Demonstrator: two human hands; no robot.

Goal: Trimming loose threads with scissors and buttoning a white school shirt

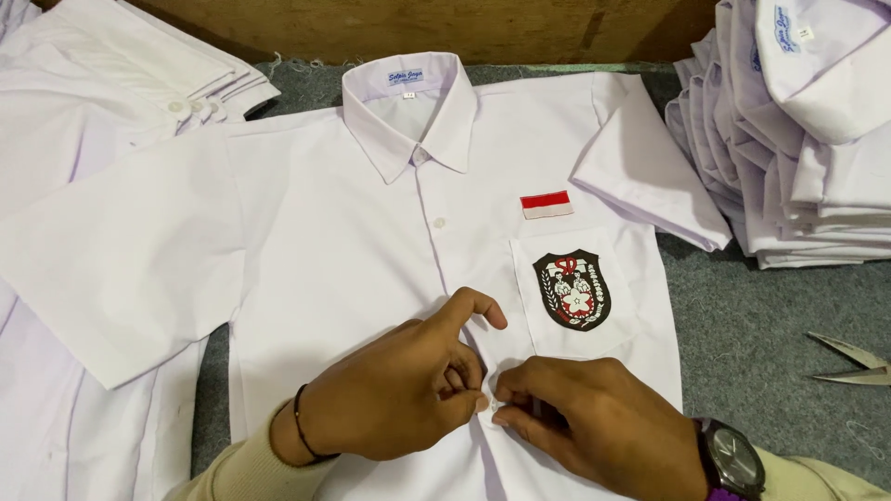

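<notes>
- White cotton: a short-sleeved shirt [353,232] lay flat on grey felt [770,325], collar away from the person, its button placket running lengthwise between the hands.
- The left hand [399,390] pinched the placket, fingers curled tight.
- The right hand [594,417], equally near, nipped a button [497,405] there.

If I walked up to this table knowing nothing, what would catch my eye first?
Most likely the white short-sleeved shirt spread flat in the middle, with a red-and-white rectangular patch and a black shield-shaped badge on its chest pocket. Below, the left hand and right hand pinch the front placket together. A tall stack of folded white shirts rises at the right, with small metal snips on the grey cloth beneath it.
</notes>
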